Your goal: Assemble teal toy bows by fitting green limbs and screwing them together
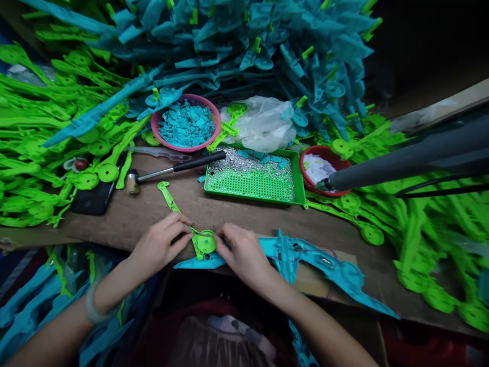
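A green plastic piece with a round disc (207, 243) lies at the table's front edge, on one end of a long blue plastic part (332, 267). Both my hands work at it. On the disc's left, my left hand (162, 240) has thumb and fingers pinched together. My right hand (241, 251) pinches at the disc's right and covers some of the blue part. A thin dark strand (202, 234) seems to run between both sets of fingertips, across the disc. The green piece's narrow arm (168, 196) points away from me. Thin purplish wire (311, 250) lies along the blue part.
Behind lie a hammer (171, 171), a pink basket (155, 125) of blue pieces, a green tray (252, 191) of small metal parts and a red basket (305, 178). A phone (89, 201) lies left. Green and blue parts (237, 46) pile around; a dark pole (412, 153) slants in.
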Motion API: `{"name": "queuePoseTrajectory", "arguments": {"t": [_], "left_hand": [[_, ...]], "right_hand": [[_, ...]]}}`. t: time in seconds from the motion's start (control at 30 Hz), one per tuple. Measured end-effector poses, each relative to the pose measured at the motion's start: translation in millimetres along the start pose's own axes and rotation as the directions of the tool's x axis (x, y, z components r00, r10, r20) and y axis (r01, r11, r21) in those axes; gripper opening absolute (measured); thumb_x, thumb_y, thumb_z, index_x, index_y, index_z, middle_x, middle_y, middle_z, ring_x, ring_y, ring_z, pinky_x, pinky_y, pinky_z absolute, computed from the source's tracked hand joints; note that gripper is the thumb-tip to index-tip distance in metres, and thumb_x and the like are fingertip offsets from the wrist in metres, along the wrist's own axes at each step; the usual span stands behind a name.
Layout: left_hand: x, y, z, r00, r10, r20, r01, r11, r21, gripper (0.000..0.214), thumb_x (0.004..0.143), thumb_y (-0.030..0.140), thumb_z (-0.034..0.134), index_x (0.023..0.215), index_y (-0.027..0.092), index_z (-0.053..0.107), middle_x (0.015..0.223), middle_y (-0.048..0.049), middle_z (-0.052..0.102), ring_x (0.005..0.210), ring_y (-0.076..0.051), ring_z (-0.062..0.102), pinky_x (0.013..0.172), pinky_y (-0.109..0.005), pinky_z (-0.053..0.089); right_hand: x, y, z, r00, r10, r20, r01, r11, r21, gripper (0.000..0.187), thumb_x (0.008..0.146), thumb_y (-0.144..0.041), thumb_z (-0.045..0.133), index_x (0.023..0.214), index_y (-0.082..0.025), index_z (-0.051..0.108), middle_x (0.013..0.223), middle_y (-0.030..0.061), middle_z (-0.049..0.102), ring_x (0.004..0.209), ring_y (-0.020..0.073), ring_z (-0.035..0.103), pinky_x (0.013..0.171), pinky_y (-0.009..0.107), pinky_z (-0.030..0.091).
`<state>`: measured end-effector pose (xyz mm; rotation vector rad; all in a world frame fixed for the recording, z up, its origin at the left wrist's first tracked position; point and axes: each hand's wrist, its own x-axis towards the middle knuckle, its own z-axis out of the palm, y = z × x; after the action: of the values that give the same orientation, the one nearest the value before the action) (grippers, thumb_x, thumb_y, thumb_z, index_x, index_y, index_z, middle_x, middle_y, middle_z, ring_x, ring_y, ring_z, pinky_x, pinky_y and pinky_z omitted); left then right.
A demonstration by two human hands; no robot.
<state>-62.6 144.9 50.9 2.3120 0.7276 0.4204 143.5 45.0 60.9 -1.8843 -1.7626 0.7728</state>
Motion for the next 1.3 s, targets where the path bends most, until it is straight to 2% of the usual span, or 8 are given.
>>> {"name": "queuePoseTrajectory", "arguments": {"t": [0.1,0.27,0.4,0.53,0.6,0.9,1.1,1.3], "left_hand": [[8,4,-4.4,0.996,-0.009,0.092,0.001,0.997,0.083,0.014,0.094,0.022,0.052,0.083,0.018,0.060,0.098,-0.0054,0.062,0.084,-0.017,0.063,0.077,-0.030,0.052],[13,10,-6.2,0.985,0.053,0.167,-0.101,0.952,0.290,0.018,0.097,0.020,0.043,0.090,0.018,0.059,0.086,-0.0026,0.056,0.073,-0.016,0.058,0.064,-0.027,0.047],[8,7,-3.0,0.968,0.198,0.153,-0.239,0.911,0.336,0.024,0.098,0.017,0.039,0.095,0.020,0.063,0.091,-0.0046,0.060,0.079,-0.017,0.060,0.068,-0.028,0.049],[4,4,0.2,0.965,0.232,0.120,-0.261,0.896,0.360,0.023,0.098,0.017,0.040,0.099,0.019,0.063,0.089,-0.0044,0.061,0.079,-0.016,0.060,0.068,-0.026,0.049],[4,4,1.1,0.966,0.235,0.112,-0.259,0.900,0.351,0.023,0.099,0.017,0.039,0.100,0.018,0.062,0.087,-0.0041,0.060,0.077,-0.016,0.060,0.067,-0.026,0.050],[3,-1,3.3,0.952,0.300,0.058,-0.303,0.904,0.303,0.021,0.098,0.015,0.043,0.104,0.017,0.062,0.090,-0.0049,0.063,0.080,-0.018,0.062,0.069,-0.028,0.051],[3,-5,5.6,0.954,0.299,-0.017,-0.290,0.938,0.190,0.017,0.096,0.012,0.047,0.104,0.016,0.062,0.096,-0.0057,0.065,0.086,-0.015,0.064,0.075,-0.025,0.052],[2,-7,6.2,0.947,0.320,-0.033,-0.308,0.933,0.186,0.018,0.096,0.010,0.047,0.103,0.015,0.062,0.097,-0.0067,0.065,0.088,-0.015,0.065,0.076,-0.025,0.053]], "right_hand": [[-2,1,2,0.996,-0.085,0.029,0.087,0.994,-0.067,0.010,0.087,-0.012,0.055,0.079,-0.018,0.057,0.073,0.0014,0.064,0.066,0.0140,0.061,0.061,0.023,0.036],[-2,3,-2,0.990,-0.128,0.063,0.132,0.989,-0.068,0.011,0.086,-0.010,0.055,0.078,-0.017,0.057,0.072,0.0008,0.062,0.065,0.0129,0.058,0.059,0.023,0.034],[-2,3,-11,0.972,-0.198,0.130,0.194,0.980,0.041,0.011,0.091,-0.014,0.053,0.082,-0.017,0.059,0.074,0.0005,0.061,0.065,0.0119,0.055,0.060,0.022,0.034],[-3,0,-20,0.969,-0.209,0.131,0.186,0.968,0.167,0.014,0.096,-0.020,0.050,0.087,-0.017,0.060,0.077,0.0009,0.061,0.066,0.0111,0.054,0.062,0.022,0.036],[-3,-3,-21,0.969,-0.199,0.145,0.173,0.969,0.175,0.015,0.097,-0.021,0.049,0.087,-0.017,0.059,0.077,0.0008,0.061,0.066,0.0111,0.053,0.062,0.022,0.036],[-1,5,-18,0.985,-0.068,0.157,0.072,0.997,-0.025,0.012,0.096,-0.019,0.050,0.086,-0.017,0.057,0.080,0.0026,0.062,0.072,0.0147,0.057,0.065,0.025,0.036],[-2,11,-23,0.964,-0.217,0.151,0.206,0.975,0.084,0.010,0.095,-0.019,0.053,0.089,-0.017,0.060,0.079,0.0013,0.060,0.071,0.0128,0.055,0.065,0.024,0.036],[-3,18,-24,0.941,-0.315,0.124,0.298,0.944,0.141,0.009,0.092,-0.017,0.057,0.088,-0.016,0.064,0.076,0.0005,0.057,0.067,0.0109,0.052,0.062,0.023,0.034]]}}
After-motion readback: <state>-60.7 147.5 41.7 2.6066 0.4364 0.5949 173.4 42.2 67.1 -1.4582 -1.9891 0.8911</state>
